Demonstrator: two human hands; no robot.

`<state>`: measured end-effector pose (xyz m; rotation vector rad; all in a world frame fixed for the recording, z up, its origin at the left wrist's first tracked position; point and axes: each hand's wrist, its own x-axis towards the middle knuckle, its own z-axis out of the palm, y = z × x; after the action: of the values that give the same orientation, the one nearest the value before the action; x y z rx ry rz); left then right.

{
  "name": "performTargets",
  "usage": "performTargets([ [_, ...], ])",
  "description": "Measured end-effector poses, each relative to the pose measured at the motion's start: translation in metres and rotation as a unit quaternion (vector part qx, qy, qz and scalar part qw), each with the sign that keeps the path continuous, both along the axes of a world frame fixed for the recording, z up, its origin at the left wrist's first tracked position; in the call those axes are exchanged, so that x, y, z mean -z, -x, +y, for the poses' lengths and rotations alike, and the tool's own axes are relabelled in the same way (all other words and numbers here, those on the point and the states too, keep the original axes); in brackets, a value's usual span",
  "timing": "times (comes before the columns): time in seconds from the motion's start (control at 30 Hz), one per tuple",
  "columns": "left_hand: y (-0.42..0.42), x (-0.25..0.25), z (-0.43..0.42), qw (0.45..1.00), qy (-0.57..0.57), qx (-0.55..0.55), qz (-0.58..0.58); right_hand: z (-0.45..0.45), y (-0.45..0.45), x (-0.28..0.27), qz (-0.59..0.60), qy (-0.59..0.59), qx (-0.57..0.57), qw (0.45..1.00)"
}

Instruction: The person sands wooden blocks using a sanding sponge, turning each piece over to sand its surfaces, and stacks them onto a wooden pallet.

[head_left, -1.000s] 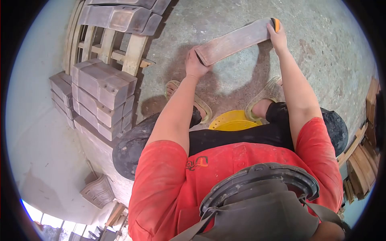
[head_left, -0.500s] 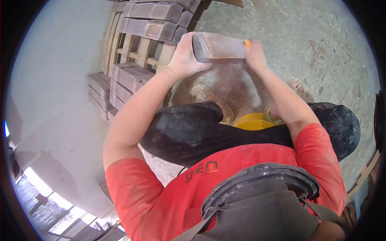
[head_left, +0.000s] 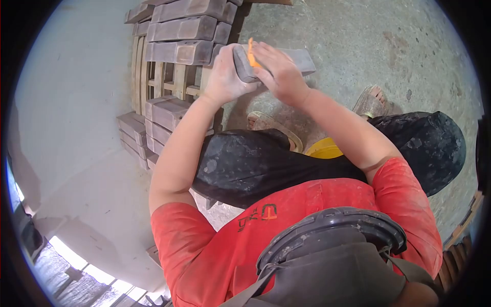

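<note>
A long grey-brown block with rounded edges is held up over the floor, in front of my knees. My left hand grips its left end, fingers over the top and thumb underneath. Against the upper face near that end rests my right hand, its fingers closed on a thin orange piece. Most of the orange piece is covered by the hand, so its exact kind is unclear. The middle of the block is also hidden behind my right hand.
Similar blocks lie stacked on a wooden pallet at the upper left. Lower on the left stands another stack of blocks. A yellow rounded object sits between my legs. Around them is dusty concrete floor.
My right hand has slid left along the block, from its right end to near my left hand, bringing the orange piece with it. The block now tilts slightly down to the right.
</note>
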<state>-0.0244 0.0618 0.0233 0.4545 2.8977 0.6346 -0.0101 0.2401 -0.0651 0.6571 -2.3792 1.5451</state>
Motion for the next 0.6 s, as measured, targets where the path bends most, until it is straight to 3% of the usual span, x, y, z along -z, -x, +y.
performTargets([
  [0.07, 0.000, 0.000, -0.004, 1.000, 0.000, 0.006, -0.016, -0.002, 0.001, 0.001, 0.014, 0.034, -0.047, 0.998],
  [0.17, -0.001, -0.003, -0.009, 0.999, -0.034, 0.015, -0.018, 0.008, 0.003, 0.053, -0.007, 0.042, -0.014, 0.999],
  [0.2, -0.002, 0.000, -0.013, 0.999, -0.032, 0.016, -0.003, 0.003, 0.006, 0.057, 0.080, -0.143, 0.007, 0.986],
  [0.23, 0.000, 0.002, -0.014, 0.999, -0.030, 0.018, 0.013, -0.005, 0.005, 0.037, 0.082, -0.148, 0.012, 0.986],
  [0.3, 0.000, 0.003, -0.010, 0.999, -0.034, 0.028, 0.003, -0.022, -0.006, -0.020, 0.012, 0.086, -0.010, 0.996],
  [0.37, -0.002, 0.004, -0.007, 0.995, -0.098, 0.005, -0.019, -0.013, -0.003, -0.018, 0.033, 0.070, -0.027, 0.997],
  [0.43, -0.004, 0.001, -0.008, 0.998, -0.056, 0.032, -0.004, -0.007, 0.002, 0.007, 0.061, 0.065, -0.045, 0.995],
  [0.5, -0.004, -0.005, -0.007, 0.999, -0.020, 0.029, -0.003, 0.010, 0.008, 0.070, 0.043, -0.069, 0.012, 0.997],
  [0.53, -0.006, -0.005, -0.007, 0.999, -0.019, 0.025, -0.006, 0.010, 0.009, 0.090, 0.049, -0.065, 0.015, 0.997],
  [0.6, -0.002, -0.007, -0.008, 0.999, -0.014, 0.031, 0.007, 0.010, 0.013, 0.117, 0.006, -0.330, 0.057, 0.942],
])
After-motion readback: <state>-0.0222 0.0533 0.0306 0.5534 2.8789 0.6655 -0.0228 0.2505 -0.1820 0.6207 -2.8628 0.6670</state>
